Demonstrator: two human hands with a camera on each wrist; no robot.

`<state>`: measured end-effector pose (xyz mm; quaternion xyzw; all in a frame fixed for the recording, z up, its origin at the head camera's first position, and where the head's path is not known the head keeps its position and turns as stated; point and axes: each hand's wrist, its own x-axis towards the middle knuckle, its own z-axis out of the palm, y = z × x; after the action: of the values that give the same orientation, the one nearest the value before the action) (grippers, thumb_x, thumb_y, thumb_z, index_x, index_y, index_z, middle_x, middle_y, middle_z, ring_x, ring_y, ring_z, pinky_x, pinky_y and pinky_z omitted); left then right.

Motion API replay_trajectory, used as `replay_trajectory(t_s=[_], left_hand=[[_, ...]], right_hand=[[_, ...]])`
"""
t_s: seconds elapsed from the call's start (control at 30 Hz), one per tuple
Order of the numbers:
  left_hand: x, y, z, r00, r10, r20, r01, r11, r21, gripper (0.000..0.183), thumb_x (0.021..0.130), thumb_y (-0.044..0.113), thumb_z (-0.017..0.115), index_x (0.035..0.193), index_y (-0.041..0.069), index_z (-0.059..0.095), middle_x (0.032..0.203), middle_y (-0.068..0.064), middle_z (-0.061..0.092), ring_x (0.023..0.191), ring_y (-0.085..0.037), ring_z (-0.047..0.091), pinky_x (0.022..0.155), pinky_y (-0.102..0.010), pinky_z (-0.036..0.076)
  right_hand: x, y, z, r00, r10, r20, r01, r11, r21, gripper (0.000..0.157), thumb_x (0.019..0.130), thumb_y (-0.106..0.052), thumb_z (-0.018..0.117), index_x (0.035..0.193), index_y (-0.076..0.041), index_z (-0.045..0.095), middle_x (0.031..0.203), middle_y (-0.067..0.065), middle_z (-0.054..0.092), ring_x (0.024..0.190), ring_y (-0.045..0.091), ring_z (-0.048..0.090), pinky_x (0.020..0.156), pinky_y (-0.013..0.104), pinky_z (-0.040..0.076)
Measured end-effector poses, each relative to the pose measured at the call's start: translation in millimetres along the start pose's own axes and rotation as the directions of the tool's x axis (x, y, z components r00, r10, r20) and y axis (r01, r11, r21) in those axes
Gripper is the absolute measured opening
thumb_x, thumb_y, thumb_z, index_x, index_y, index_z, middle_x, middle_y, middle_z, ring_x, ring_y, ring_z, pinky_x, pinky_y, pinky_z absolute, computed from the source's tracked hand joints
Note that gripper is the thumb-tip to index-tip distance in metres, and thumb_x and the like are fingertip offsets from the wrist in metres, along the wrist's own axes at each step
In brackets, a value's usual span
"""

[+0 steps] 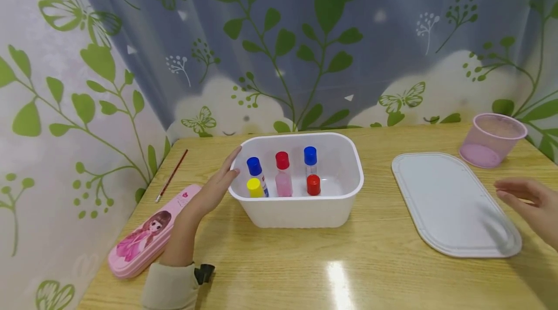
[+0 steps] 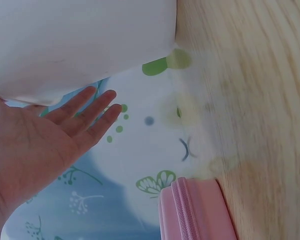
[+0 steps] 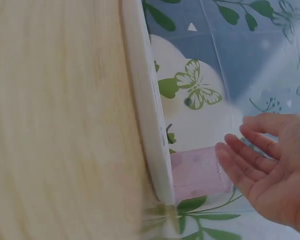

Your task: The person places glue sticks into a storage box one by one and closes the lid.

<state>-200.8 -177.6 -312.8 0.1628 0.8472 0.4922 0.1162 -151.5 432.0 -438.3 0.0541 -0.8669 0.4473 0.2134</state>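
A white plastic bin (image 1: 301,212) stands upright on the table, with several small capped bottles inside, among them a pink bottle (image 1: 284,184) with a red cap. At the bin's left end, my left hand (image 1: 213,193) touches the rim, its fingers straight along the outside and its thumb at the edge. The left wrist view shows those fingers (image 2: 97,112) extended beside the wall. Over on the right, a flat white lid (image 1: 449,198) lies on the table. My right hand (image 1: 529,208) hovers by the lid's right edge, fingers loosely bent, holding nothing.
A pink pencil case (image 1: 144,242) with a doll picture lies left of my left forearm, and a thin red paintbrush (image 1: 173,174) lies behind it. Beyond the lid stands a translucent pink cup (image 1: 492,140). A patterned curtain (image 1: 279,58) hangs along the table's back edge.
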Motion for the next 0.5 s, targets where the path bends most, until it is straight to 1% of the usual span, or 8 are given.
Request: replay_trajectory(t_s=[0.1, 0.17, 0.23, 0.33, 0.4, 0.47, 0.5], left_hand=[[0.8, -1.3, -0.3, 1.0, -0.007, -0.004, 0.007, 1.0, 0.007, 0.053, 0.102, 0.025, 0.027, 0.149, 0.018, 0.003, 0.151, -0.014, 0.008, 0.133, -0.037, 0.016, 0.101, -0.059, 0.015], [2.1, -5.4, -0.4, 1.0, -0.004, -0.005, 0.004, 1.0, 0.005, 0.053, 0.102, 0.025, 0.027, 0.149, 0.019, 0.003, 0.151, -0.013, 0.007, 0.133, -0.037, 0.015, 0.101, -0.06, 0.014], [5.2, -12.7, -0.7, 1.0, 0.001, -0.008, -0.001, 1.0, 0.007, 0.053, 0.102, 0.027, 0.027, 0.149, 0.021, 0.004, 0.152, -0.011, 0.007, 0.134, -0.036, 0.015, 0.101, -0.06, 0.014], [10.0, -24.6, -1.1, 1.0, 0.006, -0.016, -0.006, 1.0, 0.014, 0.053, 0.102, 0.033, 0.027, 0.149, 0.028, 0.004, 0.152, -0.007, 0.008, 0.134, -0.034, 0.015, 0.101, -0.06, 0.014], [12.5, -30.3, -1.4, 1.0, 0.008, -0.022, -0.008, 1.0, 0.023, 0.053, 0.101, 0.037, 0.027, 0.148, 0.032, 0.005, 0.152, -0.005, 0.009, 0.134, -0.033, 0.016, 0.1, -0.06, 0.014], [13.8, -32.8, -1.4, 1.0, 0.011, -0.026, -0.011, 1.0, 0.021, 0.053, 0.1, 0.04, 0.028, 0.148, 0.034, 0.006, 0.152, -0.003, 0.009, 0.134, -0.032, 0.016, 0.1, -0.06, 0.014], [14.1, -33.5, -1.3, 1.0, 0.013, -0.026, -0.013, 1.0, 0.019, 0.053, 0.1, 0.04, 0.028, 0.148, 0.034, 0.006, 0.152, -0.003, 0.009, 0.134, -0.032, 0.016, 0.1, -0.06, 0.014]], right_hand=[[-6, -9, -0.4, 0.999, 0.042, 0.021, -0.044, 0.996, 0.072, 0.032, 0.088, 0.001, 0.058, 0.101, -0.028, 0.061, 0.094, -0.03, 0.056, 0.084, -0.016, 0.05, 0.065, 0.002, 0.038], [-10, -14, -0.4, 0.996, 0.081, 0.04, -0.083, 0.994, 0.066, 0.038, 0.089, 0.001, 0.058, 0.096, -0.037, 0.059, 0.09, -0.033, 0.054, 0.08, -0.018, 0.048, 0.062, 0.002, 0.037], [-14, -17, 1.0, 0.991, 0.122, 0.046, -0.123, 0.992, 0.032, 0.041, 0.089, -0.001, 0.058, 0.091, -0.042, 0.056, 0.086, -0.035, 0.052, 0.077, -0.02, 0.046, 0.061, 0.002, 0.036], [-18, -15, 2.9, 0.989, 0.146, 0.037, -0.144, 0.989, -0.038, 0.041, 0.088, -0.003, 0.059, 0.087, -0.044, 0.054, 0.082, -0.037, 0.049, 0.074, -0.023, 0.043, 0.059, 0.002, 0.034], [-19, -10, 3.7, 0.989, 0.145, 0.023, -0.144, 0.988, -0.048, 0.041, 0.088, -0.003, 0.06, 0.085, -0.044, 0.055, 0.081, -0.038, 0.049, 0.074, -0.023, 0.043, 0.06, 0.001, 0.034], [-19, -5, 3.8, 0.99, 0.14, 0.019, -0.14, 0.99, -0.03, 0.042, 0.087, -0.001, 0.06, 0.084, -0.042, 0.057, 0.081, -0.036, 0.05, 0.073, -0.021, 0.044, 0.06, 0.001, 0.035], [-19, -3, 3.8, 0.989, 0.144, 0.015, -0.144, 0.989, -0.025, 0.043, 0.087, -0.001, 0.06, 0.084, -0.043, 0.057, 0.081, -0.036, 0.051, 0.073, -0.021, 0.045, 0.06, 0.001, 0.035]])
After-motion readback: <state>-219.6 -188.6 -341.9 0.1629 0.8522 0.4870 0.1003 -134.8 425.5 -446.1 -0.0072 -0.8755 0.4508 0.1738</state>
